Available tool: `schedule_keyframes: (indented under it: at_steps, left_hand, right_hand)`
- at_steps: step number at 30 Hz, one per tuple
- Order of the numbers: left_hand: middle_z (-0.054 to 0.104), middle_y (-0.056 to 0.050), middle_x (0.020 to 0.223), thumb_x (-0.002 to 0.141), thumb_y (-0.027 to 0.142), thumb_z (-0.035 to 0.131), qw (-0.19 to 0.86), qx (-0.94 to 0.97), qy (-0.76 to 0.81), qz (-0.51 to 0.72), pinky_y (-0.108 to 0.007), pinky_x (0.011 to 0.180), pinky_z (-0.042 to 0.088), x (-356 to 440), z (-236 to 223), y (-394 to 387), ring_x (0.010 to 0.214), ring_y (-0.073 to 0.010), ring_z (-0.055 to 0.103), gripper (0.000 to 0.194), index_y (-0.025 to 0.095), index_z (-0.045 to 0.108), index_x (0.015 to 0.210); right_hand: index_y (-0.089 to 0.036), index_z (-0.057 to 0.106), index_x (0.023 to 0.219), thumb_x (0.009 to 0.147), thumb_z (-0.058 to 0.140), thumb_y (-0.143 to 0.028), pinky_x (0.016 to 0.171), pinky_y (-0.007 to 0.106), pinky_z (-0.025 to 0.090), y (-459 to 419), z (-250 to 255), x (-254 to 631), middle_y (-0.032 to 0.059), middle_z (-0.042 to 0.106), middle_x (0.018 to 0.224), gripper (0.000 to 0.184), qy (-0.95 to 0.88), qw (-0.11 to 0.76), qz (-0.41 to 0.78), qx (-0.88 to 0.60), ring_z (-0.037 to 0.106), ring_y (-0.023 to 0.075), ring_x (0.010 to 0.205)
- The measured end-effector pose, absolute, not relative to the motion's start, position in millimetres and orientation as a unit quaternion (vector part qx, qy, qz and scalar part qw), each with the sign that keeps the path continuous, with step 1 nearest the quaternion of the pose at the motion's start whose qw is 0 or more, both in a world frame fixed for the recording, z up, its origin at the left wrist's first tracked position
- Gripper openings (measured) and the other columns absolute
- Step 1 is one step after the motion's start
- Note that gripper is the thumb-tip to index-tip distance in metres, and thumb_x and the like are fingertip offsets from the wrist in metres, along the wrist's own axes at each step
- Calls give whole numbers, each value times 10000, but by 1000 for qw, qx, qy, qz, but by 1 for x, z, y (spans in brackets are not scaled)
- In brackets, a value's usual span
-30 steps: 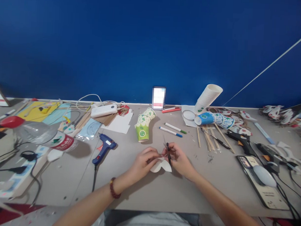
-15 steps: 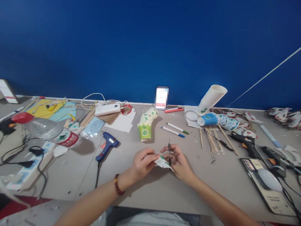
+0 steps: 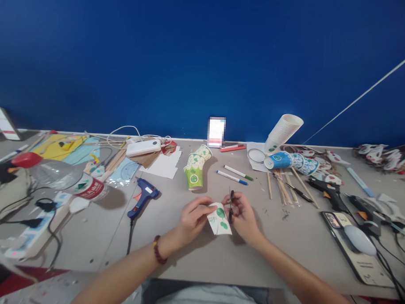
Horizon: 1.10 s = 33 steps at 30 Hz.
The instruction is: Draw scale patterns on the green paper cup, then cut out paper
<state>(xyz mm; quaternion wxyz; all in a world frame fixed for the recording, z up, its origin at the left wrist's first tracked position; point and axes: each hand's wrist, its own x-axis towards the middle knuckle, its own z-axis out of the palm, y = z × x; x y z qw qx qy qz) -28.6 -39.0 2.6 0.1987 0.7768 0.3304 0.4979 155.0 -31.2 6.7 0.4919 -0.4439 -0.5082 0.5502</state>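
Note:
Low over the near middle of the table, my left hand (image 3: 194,218) pinches a white piece of paper with green leaf print (image 3: 221,224), which looks like cup paper and has a slit in its lower part. My right hand (image 3: 244,219) is closed around small black-handled scissors (image 3: 231,206), held upright at the paper's right edge. Their blades are thin and hard to make out. Beyond my hands lie joined green and leaf-print paper cups (image 3: 195,174). Blue and green markers (image 3: 232,177) rest to the right of these cups.
A blue glue gun (image 3: 143,198) and a red-capped plastic bottle (image 3: 64,173) lie to the left. Stacked white cups (image 3: 283,132), joined blue cups (image 3: 290,161) and wooden sticks (image 3: 283,190) are at right. A phone with a mouse on it (image 3: 358,246) sits near the right edge.
The leaf-print paper has turned so more of its printed face shows toward me. The scissors have shifted slightly right and up with my right hand.

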Motion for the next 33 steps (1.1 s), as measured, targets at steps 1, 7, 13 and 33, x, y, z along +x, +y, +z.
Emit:
schedule_keyframes:
  at_steps: [1,7,13,33]
  left_hand:
    - [591,-82,1075,820,61,509,204,778,327,497,-285,791,494,-29,1,-39,972,-159,588,328,232,594,1087]
    - [616,-95,1106,850,116,480,278,756,334,489,-329,840,475,-30,-1,-38,1010,-178,587,270,221,588,1075]
    - [621,-79,973,851,192,490,376,673,387,506,-327,814,462,-23,5,-38,942,-187,584,138,195,594,943]
    - [659,-66,889,790,259,582,390,587,424,568,-334,798,484,-38,7,-22,899,-197,609,119,178,644,852]
  right_hand:
    - [-240,420,865,717,651,-345,580,253,440,-31,7,155,19,506,861,294,-507,492,551,-444,516,150,749]
    - [-245,416,872,727,631,-333,561,252,438,-34,6,155,20,508,882,274,-523,486,534,-453,520,141,715]
    - [-248,407,868,734,633,-322,531,237,417,-36,2,154,13,503,875,274,-541,469,539,-443,498,112,643]
    - [-228,478,884,678,611,-253,438,196,319,-14,9,184,-64,503,601,247,-698,245,414,-530,448,93,477]
